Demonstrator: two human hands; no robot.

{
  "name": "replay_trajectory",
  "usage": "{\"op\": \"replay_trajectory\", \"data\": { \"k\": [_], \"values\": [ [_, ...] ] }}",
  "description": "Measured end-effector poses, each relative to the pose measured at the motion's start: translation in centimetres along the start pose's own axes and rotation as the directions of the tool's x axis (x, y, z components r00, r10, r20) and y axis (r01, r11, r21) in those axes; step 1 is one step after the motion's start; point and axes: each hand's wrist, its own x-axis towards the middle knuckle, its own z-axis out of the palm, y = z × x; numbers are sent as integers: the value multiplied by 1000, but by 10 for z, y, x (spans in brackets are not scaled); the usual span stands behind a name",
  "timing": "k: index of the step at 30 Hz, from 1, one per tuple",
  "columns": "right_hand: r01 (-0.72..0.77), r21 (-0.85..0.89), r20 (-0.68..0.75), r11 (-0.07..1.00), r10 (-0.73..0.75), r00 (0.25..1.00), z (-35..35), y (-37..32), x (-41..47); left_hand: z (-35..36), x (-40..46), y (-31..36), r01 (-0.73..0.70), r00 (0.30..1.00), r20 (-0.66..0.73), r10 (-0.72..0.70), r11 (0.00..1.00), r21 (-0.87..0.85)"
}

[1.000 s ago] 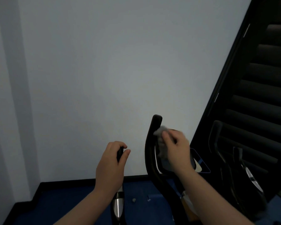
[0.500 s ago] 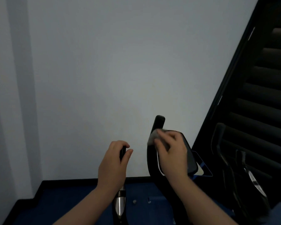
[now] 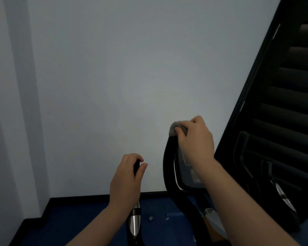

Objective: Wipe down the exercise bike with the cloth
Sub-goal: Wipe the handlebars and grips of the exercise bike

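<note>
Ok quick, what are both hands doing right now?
Left hand: curled round the black handle, holding it.
Right hand: gripping the grey cloth on top of the curved handlebar.

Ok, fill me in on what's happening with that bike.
A person is wiping down an exercise bike. The right hand presses a grey cloth over the top end of the curved black handlebar, just above the console. The left hand grips the black handle of a separate upright bar with a silver section lower down. Only this handlebar tip is being wiped right now.
</note>
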Motion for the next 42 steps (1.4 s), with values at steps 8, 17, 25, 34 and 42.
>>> {"op": "replay_trajectory", "data": {
  "k": [8, 17, 25, 34, 42],
  "values": [
    [-117, 470, -81, 875, 175, 981, 21, 11, -38, 0, 0, 0, 6, 1000, 1, -6, 1000, 5],
    [-244, 592, 25, 768, 286, 958, -1, 24, -19, 0, 0, 2, 16, 1000, 6, -16, 1000, 7],
    [-462, 667, 327, 585, 327, 887, 32, 32, -60, 0, 0, 0, 18, 1000, 15, -18, 1000, 15],
    [-268, 558, -7, 786, 328, 945, 19, 9, -28, 0, 0, -1, 9, 1000, 15, -9, 1000, 2],
    [-361, 140, 525, 922, 240, 817, -4, 25, -54, 1, 1, -3, -3, 1000, 4, 3, 1000, -7]
  ]
}}
